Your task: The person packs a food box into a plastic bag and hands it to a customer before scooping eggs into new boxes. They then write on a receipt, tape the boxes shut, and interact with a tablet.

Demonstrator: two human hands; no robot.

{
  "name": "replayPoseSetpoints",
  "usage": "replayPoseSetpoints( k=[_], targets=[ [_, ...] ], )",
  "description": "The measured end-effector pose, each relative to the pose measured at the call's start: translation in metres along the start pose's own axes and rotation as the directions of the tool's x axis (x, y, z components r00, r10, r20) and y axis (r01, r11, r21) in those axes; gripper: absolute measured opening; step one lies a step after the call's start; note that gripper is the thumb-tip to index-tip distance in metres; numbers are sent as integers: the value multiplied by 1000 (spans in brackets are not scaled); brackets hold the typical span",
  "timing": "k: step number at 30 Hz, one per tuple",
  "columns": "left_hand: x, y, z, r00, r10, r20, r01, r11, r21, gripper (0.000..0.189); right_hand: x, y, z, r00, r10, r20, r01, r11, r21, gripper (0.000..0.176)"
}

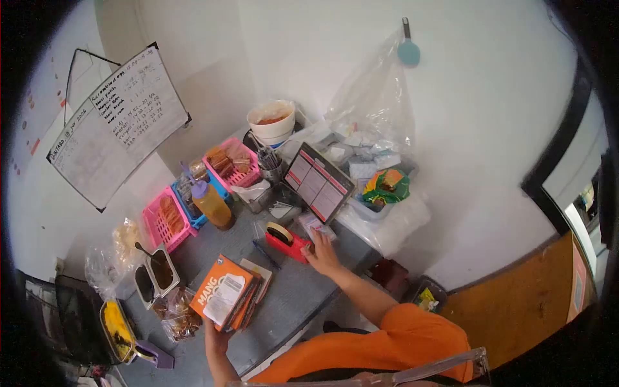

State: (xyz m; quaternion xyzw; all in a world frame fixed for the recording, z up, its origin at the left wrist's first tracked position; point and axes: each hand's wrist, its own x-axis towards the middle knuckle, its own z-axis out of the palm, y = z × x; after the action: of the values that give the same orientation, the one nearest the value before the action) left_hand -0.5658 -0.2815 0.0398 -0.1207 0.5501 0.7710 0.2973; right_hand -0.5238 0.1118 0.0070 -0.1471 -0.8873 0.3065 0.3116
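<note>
The right hand's fingers (317, 240) stretch forward, loosely spread, back of the hand up. Their tips lie at the near edge of a red tape dispenser (285, 241) and a small pad of pinkish slips (313, 224). At this size I cannot tell whether they pinch a slip or only rest there. The right hand (322, 255) sits just right of the frame's centre, its forearm running down to an orange sleeve (412, 335).

The left hand's fingers are mostly hidden behind a stack of orange packets (225, 291), which they clamp by its lower edge. The left hand (216, 335) is at the lower middle-left, its wrist cut off by the bottom of the frame. The stack stands tilted over the grey worktop (293, 300).

Between the two hands the worktop is bare, with only a pen (264, 254) beside the dispenser. Its front edge runs diagonally towards the lower centre.

Behind the dispenser a tilted menu board (319, 182) closes off the far side. To its left are an orange squeeze bottle (213, 205) and pink baskets (166, 219). Two dark sauce tubs (155, 274) are at the left, beside the stack.

The writing on the whiteboard (116, 122) at upper left is too small to read. The contents of the clear plastic bag (377, 103) at upper centre are indistinct.
</note>
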Motion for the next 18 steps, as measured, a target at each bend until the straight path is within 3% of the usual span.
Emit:
replayPoseSetpoints(
  k=[2, 3, 4, 6, 8, 9, 11, 12, 13, 15, 16, 18],
  targets=[
    [-18, 1, 19, 983, 74, -167, -68, 997, 44, 68, 18, 6, -19, 998, -43, 40, 43, 999, 12, 59],
    [-19, -6, 18, 981, 75, -180, -68, 997, 42, 68, 26, 7, -26, 995, -76, 71, 75, 997, 12, 57],
    [-19, -19, 11, 950, 131, -284, -122, 991, 48, 68, 35, 1, -38, 976, 5, 216, -1, 1000, -19, 55],
    [-22, -44, 0, 899, 182, -397, -171, 983, 62, 69, 48, -2, -39, 971, -18, 238, 30, 998, -49, 55],
    [-24, -73, -6, 689, 391, -610, -356, 916, 186, 65, 60, 0, -32, 967, -42, 252, 65, 994, -85, 56],
    [-22, -88, -22, 685, 390, -615, -354, 916, 187, 65, 66, 3, -24, 964, -30, 265, 64, 991, -121, 58],
    [-15, -111, -49, 537, 645, -544, -186, 720, 669, 59, 79, 10, -10, 960, -20, 279, 65, 986, -154, 59],
    [-12, -122, -51, 490, 739, -462, -165, 599, 784, 46, 85, 14, -3, 965, -20, 260, 74, 977, -199, 61],
    [-15, -125, -45, 488, 740, -464, -161, 598, 785, 46, 90, 15, 1, 970, -21, 241, 81, 967, -242, 62],
    [-23, -117, -17, 517, 832, -199, 106, 169, 980, 35, 100, 8, -3, 958, 29, 286, 38, 974, -225, 62],
    [-20, -116, -8, 463, 874, -147, 92, 118, 989, 29, 102, 6, -4, 941, 79, 328, -8, 977, -215, 63],
    [-20, -112, 2, 463, 875, -142, 107, 104, 989, 29, 101, 8, 1, 948, 72, 310, -2, 975, -221, 63]
  ],
)
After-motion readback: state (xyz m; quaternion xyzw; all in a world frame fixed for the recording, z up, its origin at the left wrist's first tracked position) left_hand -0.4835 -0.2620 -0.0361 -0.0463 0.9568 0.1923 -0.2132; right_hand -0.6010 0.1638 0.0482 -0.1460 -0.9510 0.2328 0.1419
